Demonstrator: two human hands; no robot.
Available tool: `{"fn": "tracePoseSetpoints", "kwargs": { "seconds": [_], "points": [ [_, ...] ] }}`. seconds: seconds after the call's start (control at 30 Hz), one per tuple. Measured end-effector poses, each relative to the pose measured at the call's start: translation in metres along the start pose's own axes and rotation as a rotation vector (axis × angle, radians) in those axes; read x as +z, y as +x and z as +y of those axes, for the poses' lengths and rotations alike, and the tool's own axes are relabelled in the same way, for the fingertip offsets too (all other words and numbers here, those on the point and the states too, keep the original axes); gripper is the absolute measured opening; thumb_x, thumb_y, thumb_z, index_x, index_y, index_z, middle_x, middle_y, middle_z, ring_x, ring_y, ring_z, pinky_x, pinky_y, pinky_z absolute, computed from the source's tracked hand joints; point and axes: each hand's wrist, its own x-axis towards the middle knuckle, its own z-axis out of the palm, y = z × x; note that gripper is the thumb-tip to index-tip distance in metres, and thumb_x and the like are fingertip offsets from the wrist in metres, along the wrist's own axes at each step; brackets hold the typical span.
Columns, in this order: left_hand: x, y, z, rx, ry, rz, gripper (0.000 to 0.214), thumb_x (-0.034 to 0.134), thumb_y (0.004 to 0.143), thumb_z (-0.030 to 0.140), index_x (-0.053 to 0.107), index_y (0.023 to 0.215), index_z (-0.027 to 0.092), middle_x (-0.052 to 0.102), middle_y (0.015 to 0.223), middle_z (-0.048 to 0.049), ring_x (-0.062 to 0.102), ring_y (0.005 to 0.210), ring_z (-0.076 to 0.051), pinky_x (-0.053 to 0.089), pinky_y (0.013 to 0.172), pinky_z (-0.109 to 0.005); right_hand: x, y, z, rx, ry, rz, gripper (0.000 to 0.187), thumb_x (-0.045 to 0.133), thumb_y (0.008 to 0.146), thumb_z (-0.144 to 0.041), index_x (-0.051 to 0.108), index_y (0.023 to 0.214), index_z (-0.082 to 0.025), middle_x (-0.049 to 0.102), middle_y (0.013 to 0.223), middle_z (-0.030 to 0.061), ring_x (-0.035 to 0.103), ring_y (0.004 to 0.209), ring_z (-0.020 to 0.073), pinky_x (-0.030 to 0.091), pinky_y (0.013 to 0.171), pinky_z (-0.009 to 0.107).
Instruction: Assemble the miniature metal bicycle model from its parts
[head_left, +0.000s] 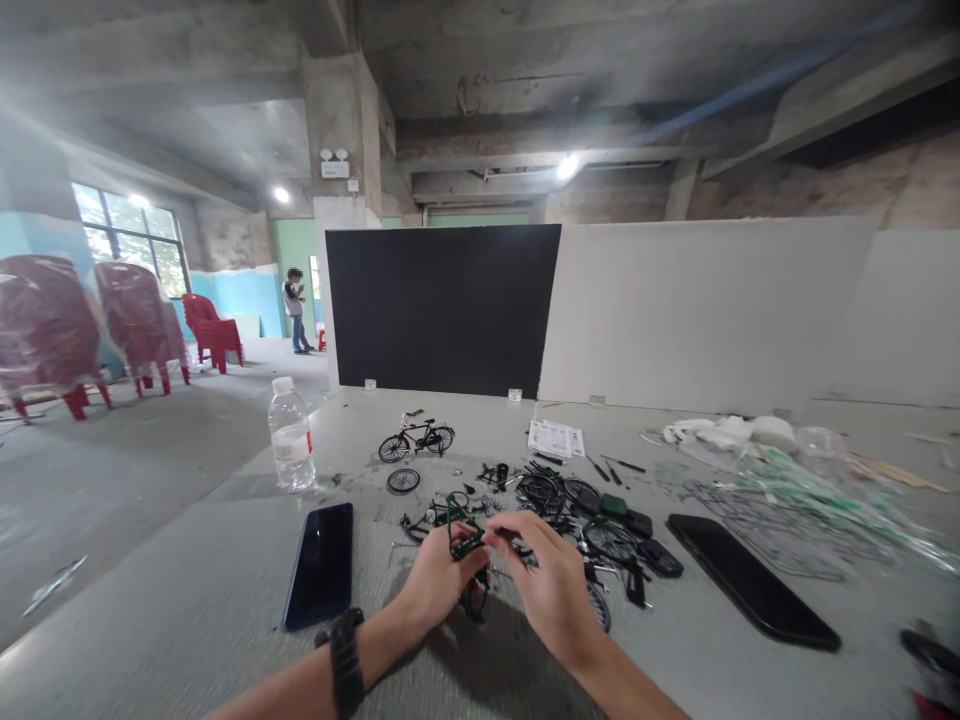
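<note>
My left hand is closed around a small dark-green model bicycle frame, held tilted over the table. A little black wheel shows just below that hand; I cannot tell whether it is joined to the frame. My right hand is pinched at the frame's right side, its fingertips close together, and what lies between them is too small to make out. Right behind both hands spreads a heap of black and green model bicycle parts. Farther back stand a black model bicycle and a loose wheel.
A phone and a water bottle are at left, another phone at right. Printed sheets and screwdrivers lie behind the parts. Plastic wrapping covers the far right. A black panel borders the table's back.
</note>
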Motion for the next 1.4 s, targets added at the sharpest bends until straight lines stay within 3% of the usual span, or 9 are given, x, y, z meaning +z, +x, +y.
{"fn": "tracePoseSetpoints", "kwargs": {
  "seconds": [0.17,0.33,0.5,0.73,1.13,1.4],
  "points": [
    [-0.0002,0.0,0.0019,-0.024,-0.007,0.009,0.042,0.071,0.076,0.051,0.061,0.09,0.013,0.062,0.069,-0.0019,0.056,0.049,-0.012,0.046,0.049,-0.026,-0.0009,-0.0012,0.0006,0.008,-0.016,-0.001,0.006,0.062,0.094,-0.016,0.063,0.093,-0.022,0.068,0.082,0.0011,0.068,0.073,0.0144,0.054,0.069,0.022],
    [0.001,0.0009,0.0034,-0.024,-0.071,-0.004,0.048,0.071,0.074,0.056,0.062,0.09,0.012,0.062,0.066,-0.0021,0.055,0.049,-0.012,0.045,0.049,-0.025,-0.0007,-0.0024,0.002,-0.009,0.008,-0.045,0.023,0.057,0.097,-0.014,0.065,0.116,-0.024,0.073,0.097,0.0038,0.072,0.083,0.0142,0.057,0.077,0.021],
    [0.0009,0.003,-0.0016,-0.038,-0.119,-0.007,0.053,0.072,0.073,0.061,0.062,0.09,0.011,0.063,0.066,-0.0032,0.054,0.049,-0.012,0.046,0.05,-0.026,0.0002,-0.002,0.0038,0.009,-0.006,-0.08,0.04,0.053,0.099,-0.016,0.056,0.138,-0.024,0.074,0.103,0.0054,0.073,0.09,0.0149,0.059,0.078,0.021],
    [-0.0007,0.0056,-0.0034,-0.03,-0.085,-0.023,0.051,0.071,0.075,0.06,0.064,0.089,0.011,0.064,0.066,-0.0036,0.055,0.05,-0.013,0.045,0.05,-0.026,0.0014,-0.003,0.0058,0.029,-0.042,-0.04,0.009,0.057,0.097,-0.022,0.066,0.1,-0.023,0.075,0.089,0.0029,0.074,0.079,0.0166,0.059,0.073,0.024],
    [0.0006,0.0013,0.0019,-0.055,-0.137,0.015,0.06,0.074,0.068,0.065,0.062,0.092,0.011,0.062,0.066,-0.0025,0.054,0.05,-0.012,0.045,0.05,-0.025,0.0016,-0.0016,0.0049,0.008,-0.007,-0.09,0.032,0.051,0.099,-0.017,0.063,0.128,-0.024,0.076,0.103,0.0061,0.075,0.091,0.0171,0.061,0.08,0.025],
    [-0.0001,0.0045,0.0012,-0.032,-0.082,-0.017,0.054,0.07,0.073,0.063,0.063,0.086,0.012,0.062,0.066,-0.0028,0.054,0.048,-0.012,0.045,0.048,-0.025,0.0004,-0.0017,0.0025,0.026,-0.037,-0.041,0.014,0.056,0.097,-0.02,0.067,0.106,-0.023,0.077,0.094,0.0044,0.075,0.083,0.0177,0.061,0.075,0.025]
  ]
}}
